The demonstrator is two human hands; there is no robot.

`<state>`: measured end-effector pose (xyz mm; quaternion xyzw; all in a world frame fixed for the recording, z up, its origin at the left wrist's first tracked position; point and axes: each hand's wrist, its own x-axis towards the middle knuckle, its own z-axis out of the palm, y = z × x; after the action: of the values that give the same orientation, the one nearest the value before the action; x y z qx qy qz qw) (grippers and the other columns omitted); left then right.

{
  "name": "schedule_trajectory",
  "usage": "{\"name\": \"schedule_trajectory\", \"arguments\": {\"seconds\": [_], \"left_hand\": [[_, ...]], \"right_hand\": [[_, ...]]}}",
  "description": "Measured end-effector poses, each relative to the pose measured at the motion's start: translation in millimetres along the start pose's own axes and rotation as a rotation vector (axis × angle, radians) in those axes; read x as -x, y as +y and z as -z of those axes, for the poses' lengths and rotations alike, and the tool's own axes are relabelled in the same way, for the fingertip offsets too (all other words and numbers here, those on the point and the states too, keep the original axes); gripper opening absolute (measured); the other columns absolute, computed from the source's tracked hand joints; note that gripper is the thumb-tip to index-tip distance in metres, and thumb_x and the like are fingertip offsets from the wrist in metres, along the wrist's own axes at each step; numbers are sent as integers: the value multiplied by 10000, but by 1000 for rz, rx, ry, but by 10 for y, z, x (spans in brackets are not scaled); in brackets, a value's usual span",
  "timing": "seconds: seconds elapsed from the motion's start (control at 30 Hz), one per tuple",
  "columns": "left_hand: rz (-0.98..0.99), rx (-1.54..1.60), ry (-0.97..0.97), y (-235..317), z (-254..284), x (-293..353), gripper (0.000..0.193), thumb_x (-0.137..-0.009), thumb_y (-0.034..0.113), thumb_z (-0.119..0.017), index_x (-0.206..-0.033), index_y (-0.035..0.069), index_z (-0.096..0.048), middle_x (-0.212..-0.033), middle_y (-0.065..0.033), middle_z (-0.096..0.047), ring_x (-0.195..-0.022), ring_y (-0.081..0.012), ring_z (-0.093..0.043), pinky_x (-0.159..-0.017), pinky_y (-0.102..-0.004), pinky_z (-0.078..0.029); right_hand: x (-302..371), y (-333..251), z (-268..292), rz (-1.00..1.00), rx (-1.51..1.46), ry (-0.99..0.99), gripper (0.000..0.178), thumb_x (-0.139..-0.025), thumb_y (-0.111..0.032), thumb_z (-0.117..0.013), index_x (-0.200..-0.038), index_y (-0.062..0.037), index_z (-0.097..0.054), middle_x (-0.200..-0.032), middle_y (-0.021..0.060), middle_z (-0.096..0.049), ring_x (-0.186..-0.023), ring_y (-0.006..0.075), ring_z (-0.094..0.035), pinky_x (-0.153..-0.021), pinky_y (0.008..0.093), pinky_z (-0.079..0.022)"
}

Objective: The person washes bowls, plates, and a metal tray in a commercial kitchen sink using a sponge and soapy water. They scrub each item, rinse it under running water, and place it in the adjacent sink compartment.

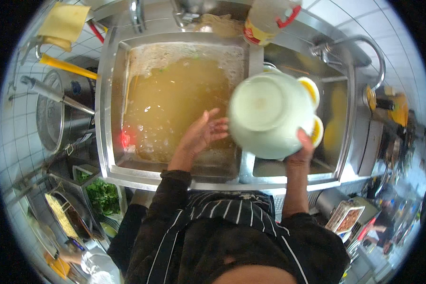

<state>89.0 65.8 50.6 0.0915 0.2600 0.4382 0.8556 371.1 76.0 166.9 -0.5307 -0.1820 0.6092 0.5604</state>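
A large pale green-white bowl is held bottom-up over the divider between the two sink basins, its round foot facing me. My right hand grips its right near edge, the thumb against the outside and the other fingers hidden behind it. At the bowl's left side, my left hand hangs over the left basin with fingers apart and holding nothing. Its fingertips are close to the bowl; I cannot tell if they touch. Cloudy brown water with foam along the edges fills that basin. Something red sits in its near left corner.
Two white-rimmed yellow round dishes show beside the bowl in the right basin. A clear jug with a red handle stands behind. Taps rise at the back. A big steel pot stands left, above leafy greens.
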Motion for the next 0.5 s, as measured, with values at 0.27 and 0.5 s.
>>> {"name": "schedule_trajectory", "arguments": {"seconds": [0.27,0.5], "left_hand": [[-81,-634,1231,124,2288,-12,552,-848,331,-630,-1294,55,-457,-1236,-94,-520,-1122,-222,-487,-869,-385,-443],[-141,-209,1081,-59,2990,205,451,-819,278,-623,-1178,13,-553,-1075,-154,-620,-990,-273,-588,-813,-386,-476]], "right_hand": [[-1242,3,362,273,795,-76,369,-773,-191,-745,-1043,33,-631,-944,99,-672,-823,176,-635,-762,282,-489],[-1881,656,181,692,1443,4,360,-728,-329,-757,-914,-35,-664,-812,150,-668,-745,313,-656,-672,362,-513]]}}
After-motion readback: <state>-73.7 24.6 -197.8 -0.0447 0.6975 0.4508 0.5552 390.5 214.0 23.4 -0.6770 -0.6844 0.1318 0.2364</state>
